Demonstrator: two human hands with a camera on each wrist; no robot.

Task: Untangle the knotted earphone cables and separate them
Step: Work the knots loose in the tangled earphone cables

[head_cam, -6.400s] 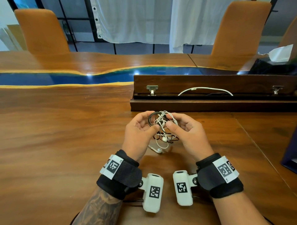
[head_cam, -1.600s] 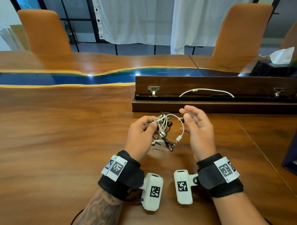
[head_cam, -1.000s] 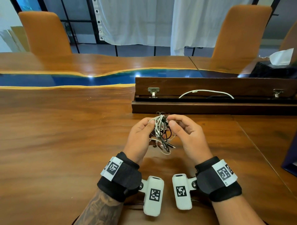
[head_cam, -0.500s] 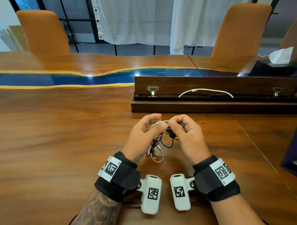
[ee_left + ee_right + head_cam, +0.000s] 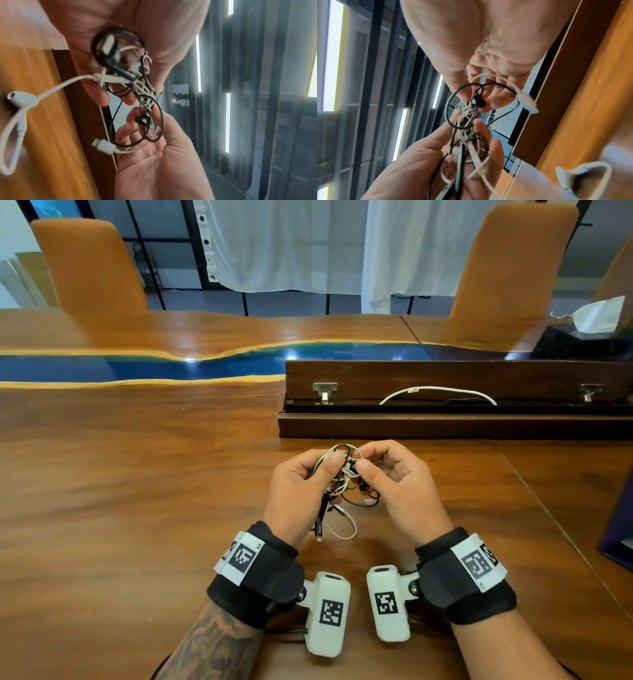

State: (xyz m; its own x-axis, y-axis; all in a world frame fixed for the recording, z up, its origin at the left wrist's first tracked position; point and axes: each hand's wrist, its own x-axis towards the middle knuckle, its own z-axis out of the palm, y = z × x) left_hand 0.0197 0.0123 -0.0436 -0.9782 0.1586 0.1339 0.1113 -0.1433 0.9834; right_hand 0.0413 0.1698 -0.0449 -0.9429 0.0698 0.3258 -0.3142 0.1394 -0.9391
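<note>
Both hands are up just above the wooden table, palms turned toward each other, wrists apart, fingertips nearly meeting. Left hand has fingers curled round the earphone tangle, thumb pressed on top; most of the bundle sits in its palm. Right hand has thumb & forefinger pinched on the knot's right side, at a black earbud; other fingers loosely bent, not touching much.

Tangle = white + black cables wound tight, held betw. the hands over the table, in front of the long wooden box. Its long axis runs roughly top-to-bottom in the head view: knot at the top, loose ends hanging down toward the wrists. A white plug dangles by the right palm; a white earbud hangs off to the side on a loop.

Knot core is partly hidden by fingertips; which cable crosses which, can't tell. Wrist views are blurry at the edges.
</note>
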